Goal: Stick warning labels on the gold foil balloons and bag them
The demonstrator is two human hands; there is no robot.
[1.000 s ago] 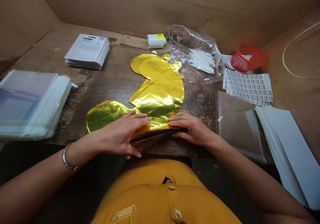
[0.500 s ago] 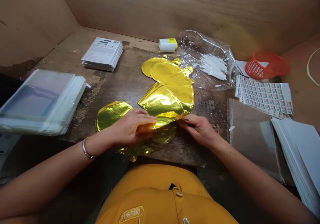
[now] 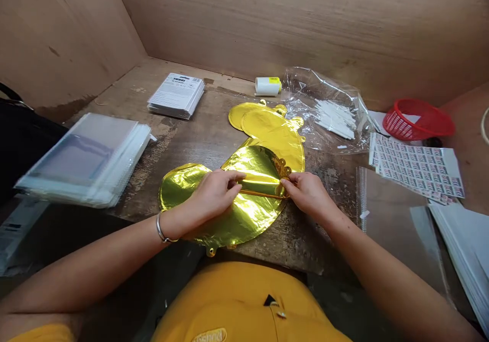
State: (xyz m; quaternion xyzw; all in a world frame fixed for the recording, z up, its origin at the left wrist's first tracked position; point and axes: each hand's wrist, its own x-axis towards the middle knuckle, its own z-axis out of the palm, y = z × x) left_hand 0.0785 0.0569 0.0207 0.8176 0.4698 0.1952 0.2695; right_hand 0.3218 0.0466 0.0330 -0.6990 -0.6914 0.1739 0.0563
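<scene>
A shiny gold foil balloon (image 3: pixel 261 181), flat and partly folded over, is held between my two hands. My left hand (image 3: pixel 214 191) pinches its left end between thumb and fingers. On the right end, near some small foil tabs, my right hand (image 3: pixel 310 191) grips the folded edge. Beneath them lies another flat gold foil sheet (image 3: pixel 248 222) with a tab at its front edge. More flat foil balloons (image 3: pixel 273 128) overlap in a fan behind, and a rounded foil piece (image 3: pixel 178 181) shows left of my left hand.
Clear plastic sleeves (image 3: pixel 84 153) and printed cards (image 3: pixel 178 95) are stacked on the left. At the back are a white roll (image 3: pixel 266 85) and a clear bag of white sticks (image 3: pixel 336 117). Sticker sheets (image 3: pixel 418 163), a red basket (image 3: pixel 424 120) and white sheets (image 3: pixel 464 245) are on the right.
The foil between my hands has been turned up into a flatter fold, with its tabs now showing by my right hand. The view has shifted, moving the table's contents rightward and lower.
</scene>
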